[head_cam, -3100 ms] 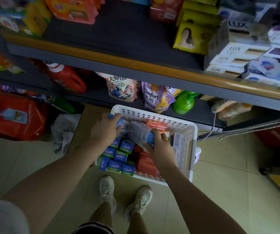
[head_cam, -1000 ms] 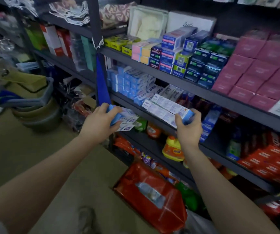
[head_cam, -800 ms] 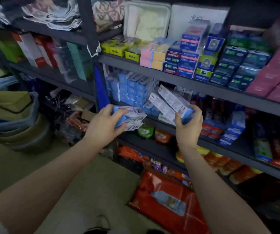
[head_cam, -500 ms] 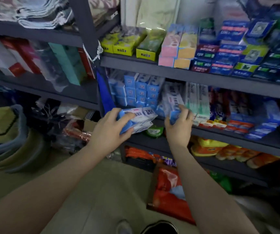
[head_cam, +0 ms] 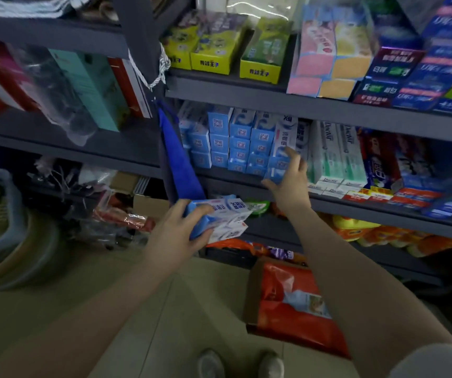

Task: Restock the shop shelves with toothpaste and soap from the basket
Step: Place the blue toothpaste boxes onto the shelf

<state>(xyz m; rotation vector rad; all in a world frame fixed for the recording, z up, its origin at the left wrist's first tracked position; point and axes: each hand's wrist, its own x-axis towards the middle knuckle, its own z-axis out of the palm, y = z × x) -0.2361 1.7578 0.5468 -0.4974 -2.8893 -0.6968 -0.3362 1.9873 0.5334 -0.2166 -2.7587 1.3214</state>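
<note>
Left grip (head_cam: 177, 236) clamped on blue toothpaste boxes (head_cam: 220, 218); right grip (head_cam: 290, 184) spread apart at the shelved toothpaste stack (head_cam: 260, 148).

Hands: two, a left hand (head_cam: 177, 236) and a right hand (head_cam: 290, 184).
Blue-and-white toothpaste cartons in the left hand (head_cam: 220, 219): at least two, exact count unclear.
Yellow cardboard display boxes on the upper shelf (head_cam: 214, 47): three.
White-and-green upright toothpaste cartons (head_cam: 336, 156): two.
Red plastic packs on the floor (head_cam: 295, 309): one.
Shoes (head_cam: 211, 364): two.
</note>
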